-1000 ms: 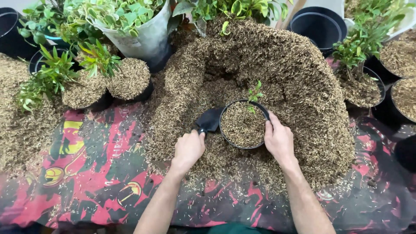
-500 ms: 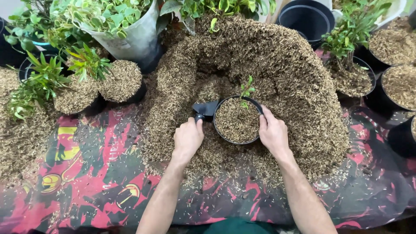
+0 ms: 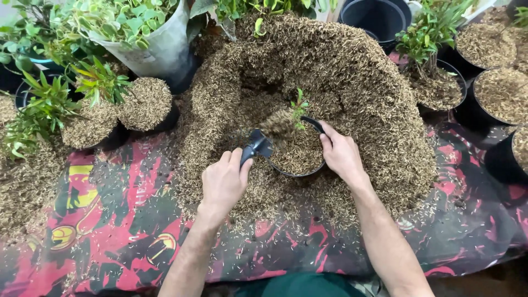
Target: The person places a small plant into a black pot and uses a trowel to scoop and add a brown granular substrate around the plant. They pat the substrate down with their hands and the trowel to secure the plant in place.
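Centrally, one black plastic pot (image 3: 301,165), round, part-filled with dry chopped husk, sunk in the hollow of a large horseshoe-shaped husk mound (image 3: 352,71) that fills the middle and upper middle of the frame.

Seedling (image 3: 298,107): small, green, upright at the pot's far rim.

Left hand (image 3: 223,181): lower centre, fingers closed round the handle of a black scoop (image 3: 257,144); the scoop's blade reaches the pot's left rim and carries a heap of husk beside the seedling.

Right hand (image 3: 342,154): just right of centre, fingers curled over the pot's right rim, thumb side toward the fill; gripping the rim.

Ground cover: sheet (image 3: 99,220), red, black and yellow pattern, across the lower frame, strewn with loose husk.

Left of frame: two filled pots (image 3: 146,102), heaped with husk, side by side; leafy green plants (image 3: 44,104) around them; a grey tapered planter (image 3: 159,47) of foliage at upper left.

Upper right: empty black bucket (image 3: 377,16); a potted green plant (image 3: 432,41) below it; further black pots with husk (image 3: 503,91) along the right edge.

Bottom edge, centre: green garment (image 3: 300,285) of the person, partly shown.
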